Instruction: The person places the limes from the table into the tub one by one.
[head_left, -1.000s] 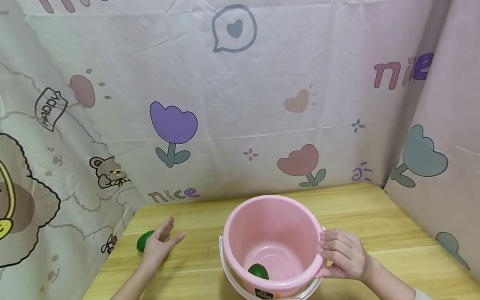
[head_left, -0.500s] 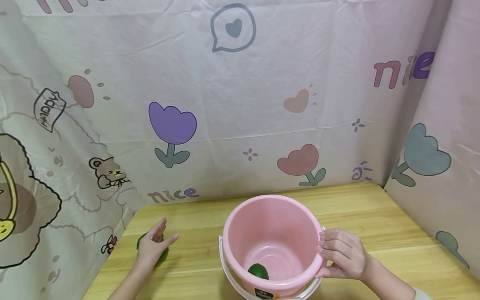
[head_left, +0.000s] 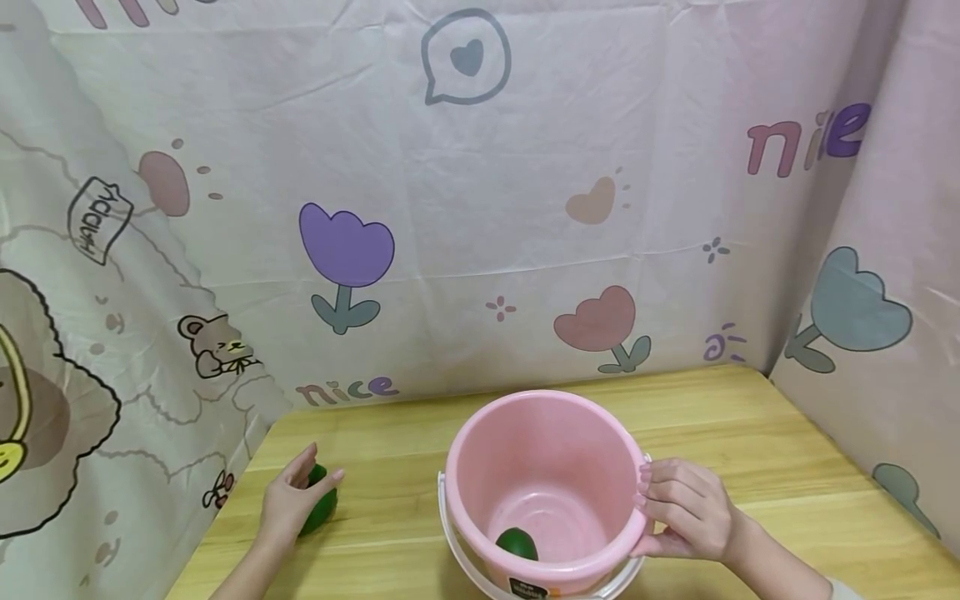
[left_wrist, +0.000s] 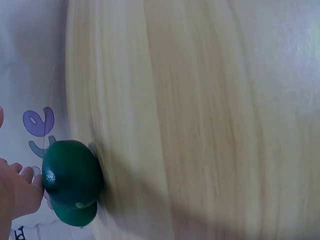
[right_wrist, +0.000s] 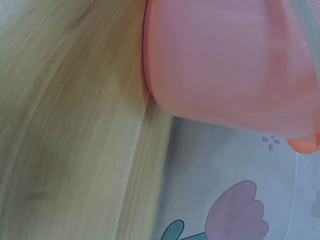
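Observation:
My left hand [head_left: 288, 504] reaches over the table's left side, thumb held apart from the extended fingers. Close against it lies a dark green, glossy lime-like fruit [head_left: 321, 510], partly covered by the thumb. In the left wrist view, a smooth green fruit [left_wrist: 72, 172] is near the fingers [left_wrist: 30, 182], and a second green fruit [left_wrist: 75, 215] shows partly behind it. That second one is hidden by the hand in the head view. My right hand [head_left: 686, 508] grips the right rim of a pink bucket [head_left: 543, 400]. Inside the bucket, another green fruit [head_left: 517, 542] rests on the bottom.
The bucket's white handle [head_left: 457, 542] hangs down around its near side. Everything stands on a wooden table [head_left: 405, 467]. A printed cloth [head_left: 465, 183] hangs behind the table and along both sides.
My left hand has moved left and slightly nearer, uncovering the fruit on its right and covering the one on its left. The right hand and bucket stay put.

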